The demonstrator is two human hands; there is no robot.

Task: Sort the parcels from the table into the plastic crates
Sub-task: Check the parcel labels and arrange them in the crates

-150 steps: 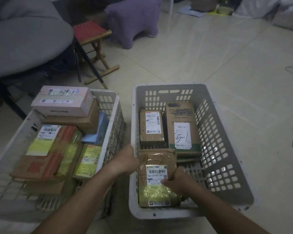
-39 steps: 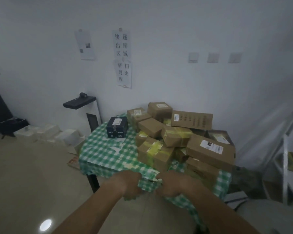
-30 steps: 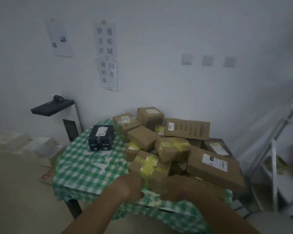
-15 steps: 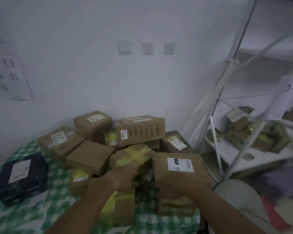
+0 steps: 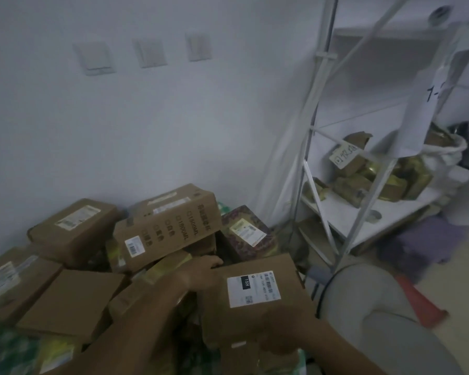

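Observation:
A pile of brown cardboard parcels covers the table with the green checked cloth (image 5: 3,345). Nearest me lies a flat brown parcel (image 5: 255,315) with a white label. My left hand (image 5: 203,272) grips its far left edge. At the near right edge, my right hand (image 5: 279,334) holds the same parcel. Behind it sit a long printed box (image 5: 171,226) and a dark patterned parcel (image 5: 244,234). No crates are in view.
A white metal shelf rack (image 5: 336,212) with several parcels stands to the right of the table. A grey rounded seat (image 5: 377,307) sits below right, by an orange object on the floor. The white wall (image 5: 146,117) is right behind the pile.
I turned from the crates to the table and stepped in close. Both hands came off the tablecloth's edge and closed on the labelled flat parcel, left hand shifting to its far edge.

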